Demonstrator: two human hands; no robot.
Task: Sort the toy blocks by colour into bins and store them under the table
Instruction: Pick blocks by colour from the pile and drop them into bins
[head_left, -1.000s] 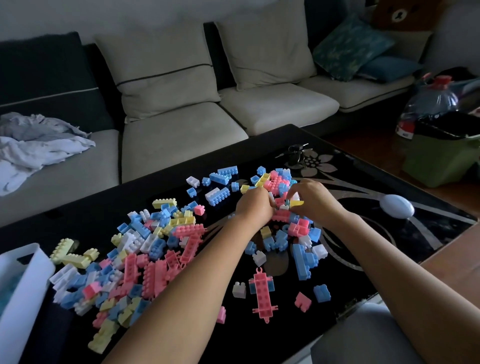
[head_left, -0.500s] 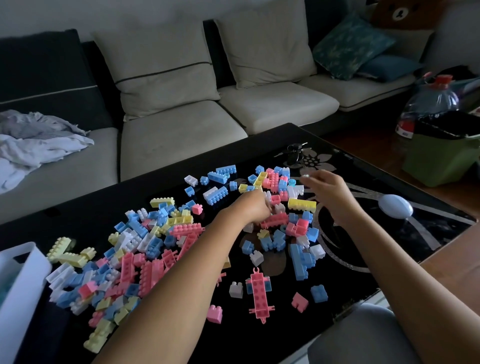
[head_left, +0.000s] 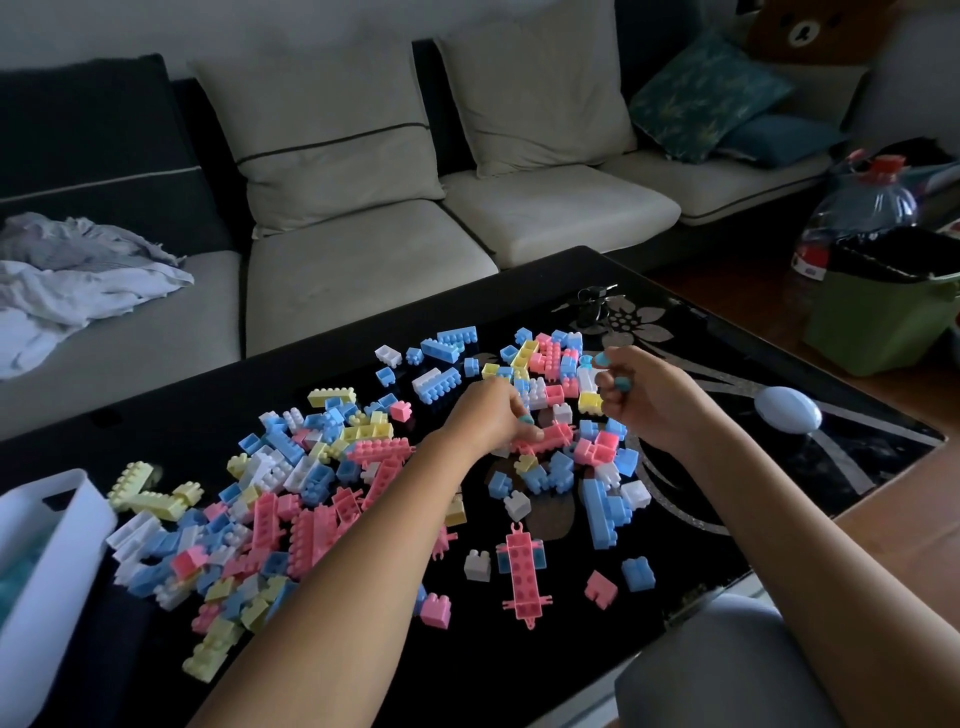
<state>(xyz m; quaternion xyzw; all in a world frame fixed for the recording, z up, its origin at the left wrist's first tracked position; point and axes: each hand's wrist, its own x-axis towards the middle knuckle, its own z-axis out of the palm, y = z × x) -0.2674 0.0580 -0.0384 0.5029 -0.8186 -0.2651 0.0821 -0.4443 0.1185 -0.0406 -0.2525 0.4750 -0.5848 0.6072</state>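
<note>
Pink, blue, yellow and white toy blocks (head_left: 291, 493) lie spread over the black glass table (head_left: 519, 675), with a second cluster (head_left: 556, 364) farther back near my hands. My left hand (head_left: 488, 415) reaches into that cluster, and its curled fingers pinch the left end of a long pink block (head_left: 553, 436) that lies on the table. My right hand (head_left: 649, 400) hovers just right of the cluster with its fingers curled into the palm; no block shows in it. A white bin (head_left: 57, 545) stands at the table's left edge.
A bunch of keys (head_left: 592, 301) and a pale oval object (head_left: 787, 410) lie on the table's right part. A green bin with a black bag (head_left: 883, 322) and a large water bottle (head_left: 857, 208) stand on the floor at right. Crumpled clothes (head_left: 78, 280) lie on the sofa.
My right hand has drawn back to the right and curled up. My left hand has come down onto the long pink block.
</note>
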